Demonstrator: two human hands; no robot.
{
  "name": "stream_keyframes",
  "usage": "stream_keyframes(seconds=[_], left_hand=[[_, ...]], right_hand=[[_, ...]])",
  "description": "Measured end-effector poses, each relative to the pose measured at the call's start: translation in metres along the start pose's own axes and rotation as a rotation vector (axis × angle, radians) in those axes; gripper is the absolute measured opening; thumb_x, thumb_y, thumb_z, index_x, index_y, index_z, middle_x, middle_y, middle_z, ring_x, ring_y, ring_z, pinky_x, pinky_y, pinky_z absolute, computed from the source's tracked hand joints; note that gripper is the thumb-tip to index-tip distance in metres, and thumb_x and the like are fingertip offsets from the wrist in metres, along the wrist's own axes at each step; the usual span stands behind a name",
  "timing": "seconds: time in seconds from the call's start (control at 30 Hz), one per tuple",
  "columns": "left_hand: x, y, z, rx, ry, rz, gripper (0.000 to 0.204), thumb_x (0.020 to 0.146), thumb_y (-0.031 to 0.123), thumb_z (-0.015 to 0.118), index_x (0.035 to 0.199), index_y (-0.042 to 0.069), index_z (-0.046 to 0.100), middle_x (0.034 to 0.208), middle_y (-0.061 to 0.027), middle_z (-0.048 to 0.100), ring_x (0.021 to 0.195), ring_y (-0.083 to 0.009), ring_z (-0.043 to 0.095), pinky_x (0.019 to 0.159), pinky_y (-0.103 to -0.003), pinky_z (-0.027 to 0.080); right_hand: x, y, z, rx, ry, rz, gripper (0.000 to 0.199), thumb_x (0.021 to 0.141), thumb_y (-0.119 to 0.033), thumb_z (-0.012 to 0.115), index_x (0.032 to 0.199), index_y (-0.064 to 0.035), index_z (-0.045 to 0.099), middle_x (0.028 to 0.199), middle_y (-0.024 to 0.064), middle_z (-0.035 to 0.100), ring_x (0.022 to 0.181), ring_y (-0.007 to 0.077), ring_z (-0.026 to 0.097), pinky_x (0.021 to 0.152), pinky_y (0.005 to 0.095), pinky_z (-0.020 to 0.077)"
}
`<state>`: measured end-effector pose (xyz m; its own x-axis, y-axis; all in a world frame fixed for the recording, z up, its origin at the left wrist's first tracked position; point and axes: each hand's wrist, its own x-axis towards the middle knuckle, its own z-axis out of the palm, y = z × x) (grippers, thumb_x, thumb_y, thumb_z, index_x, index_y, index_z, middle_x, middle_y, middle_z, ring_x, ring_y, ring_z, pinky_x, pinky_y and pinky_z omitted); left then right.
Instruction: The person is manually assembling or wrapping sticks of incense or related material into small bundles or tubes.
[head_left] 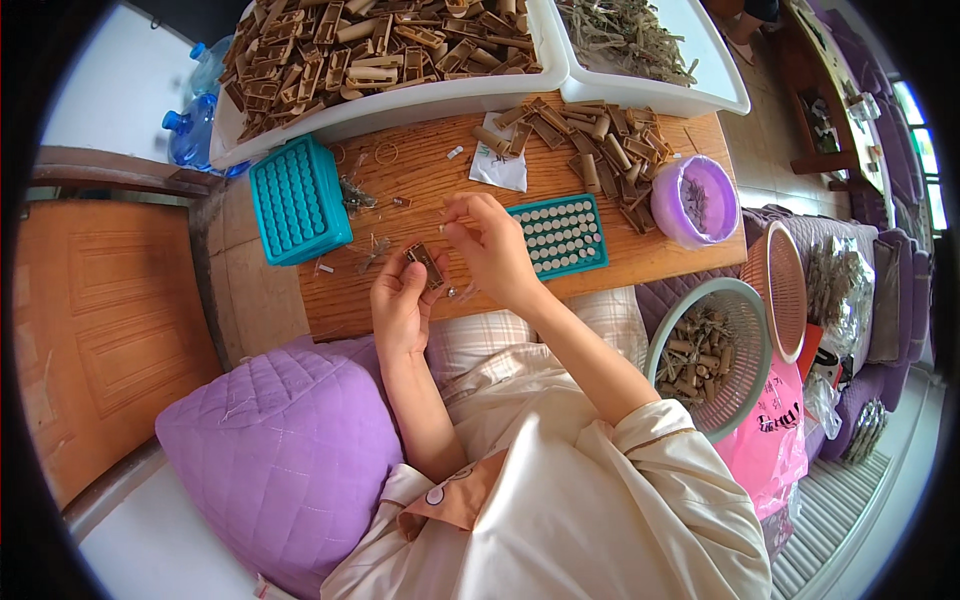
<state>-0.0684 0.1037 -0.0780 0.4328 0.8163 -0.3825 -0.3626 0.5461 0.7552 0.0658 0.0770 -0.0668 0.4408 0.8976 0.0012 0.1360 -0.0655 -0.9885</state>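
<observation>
My left hand (400,300) is closed around a small brown plastic casing (424,262), held above the table's near edge. Something reddish shows at the casing's upper end, and thin wires (462,292) dangle beside it. Just right of it and slightly higher, my right hand (490,245) has thumb and fingers pinched together. A tiny pale speck shows at those fingertips, too small to name. Behind the right hand lies a teal tray (575,262) with rows of round white pieces, partly covered by the hand.
A teal stack of trays (300,205) stands at the left, near loose wired parts (358,195). Brown casings (625,150) are heaped beside a purple-lined tub (660,205). White bins (480,92) line the back. A grey basket (757,335) sits at my right.
</observation>
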Motion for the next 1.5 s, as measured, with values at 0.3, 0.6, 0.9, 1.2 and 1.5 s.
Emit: stream_keyframes(seconds=[0.3,0.6,0.9,1.2,1.5], left_hand=[[-0.003,0.002,0.006,0.003,-0.082,-0.011,0.025,0.086,0.011,0.049,0.106,-0.004,0.048,0.093,-0.0082,0.057,0.079,-0.0122,0.058,0.068,-0.025,0.053],[-0.006,0.005,0.009,0.112,-0.014,-0.047,0.022,0.085,0.009,0.044,0.102,-0.001,0.052,0.088,-0.0113,0.060,0.076,-0.0164,0.060,0.066,-0.026,0.050],[-0.006,0.005,0.006,0.151,-0.020,-0.046,0.024,0.085,0.010,0.044,0.104,-0.002,0.050,0.089,-0.0118,0.059,0.077,-0.0181,0.061,0.066,-0.027,0.051],[-0.012,0.005,0.013,0.142,-0.144,-0.058,0.022,0.084,0.008,0.046,0.103,-0.001,0.052,0.088,-0.0086,0.059,0.078,-0.0140,0.059,0.068,-0.024,0.049],[-0.025,0.010,0.031,0.149,-0.304,-0.043,0.025,0.084,0.007,0.048,0.107,-0.003,0.050,0.087,-0.0070,0.059,0.076,-0.0099,0.056,0.066,-0.021,0.044]], right_hand=[[-0.005,-0.003,-0.007,-0.236,-0.153,-0.432,0.010,0.070,-0.001,0.060,0.080,-0.0014,0.058,0.094,0.0102,0.056,0.081,0.0257,0.056,0.066,0.0302,0.0475],[0.014,-0.005,-0.032,-0.328,-0.140,-0.184,0.016,0.070,-0.005,0.060,0.086,-0.0031,0.059,0.081,0.0093,0.056,0.075,0.0257,0.056,0.063,0.0328,0.0473],[0.023,0.011,-0.034,-0.839,-0.309,-0.443,0.012,0.070,-0.011,0.060,0.081,-0.0057,0.056,0.077,0.0069,0.055,0.075,0.0274,0.054,0.065,0.0366,0.0445],[0.003,-0.025,-0.057,-0.119,-0.252,-0.076,0.010,0.077,0.000,0.055,0.086,0.0008,0.053,0.076,0.0088,0.059,0.066,0.0124,0.058,0.059,0.0229,0.0453],[-0.033,-0.045,-0.048,-0.212,-0.098,-0.217,0.010,0.073,0.000,0.058,0.082,-0.0021,0.055,0.074,0.0083,0.060,0.064,0.0215,0.058,0.056,0.0288,0.0460]])
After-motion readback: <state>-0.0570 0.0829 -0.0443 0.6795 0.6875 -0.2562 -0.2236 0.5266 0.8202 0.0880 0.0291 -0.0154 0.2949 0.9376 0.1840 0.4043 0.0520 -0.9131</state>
